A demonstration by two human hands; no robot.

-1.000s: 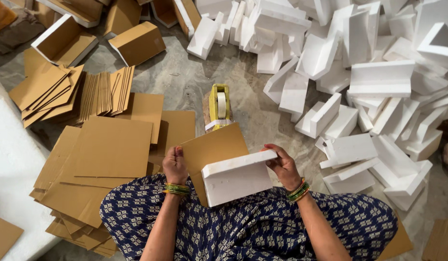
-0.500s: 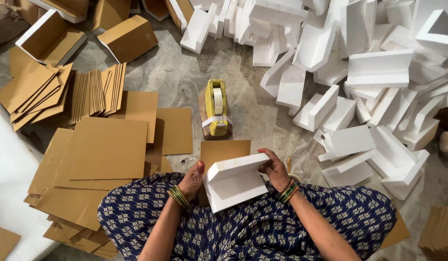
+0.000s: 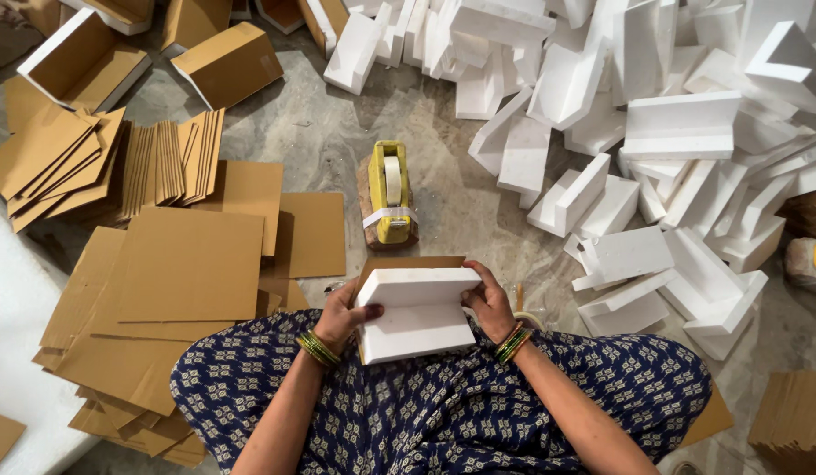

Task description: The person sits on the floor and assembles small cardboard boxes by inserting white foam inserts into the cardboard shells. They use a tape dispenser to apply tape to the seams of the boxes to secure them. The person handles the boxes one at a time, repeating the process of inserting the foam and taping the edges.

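My left hand (image 3: pixel 342 314) and right hand (image 3: pixel 489 302) clamp a white foam piece (image 3: pixel 415 313) backed by a cardboard sheet (image 3: pixel 408 262) at lower centre (over my lap); yellow tape dispenser (image 3: pixel 389 193) just above.

Packing workshop floor, foam corner pieces (image 3: pixel 680 127), cardboard sheets (image 3: pixel 192 264), tape dispenser (image 3: pixel 390 192)

Matt white foam piece (image 3: pixel 417 315), brown cardboard sheets (image 3: pixel 188 264), glossy yellow plastic tape dispenser (image 3: pixel 390 193)
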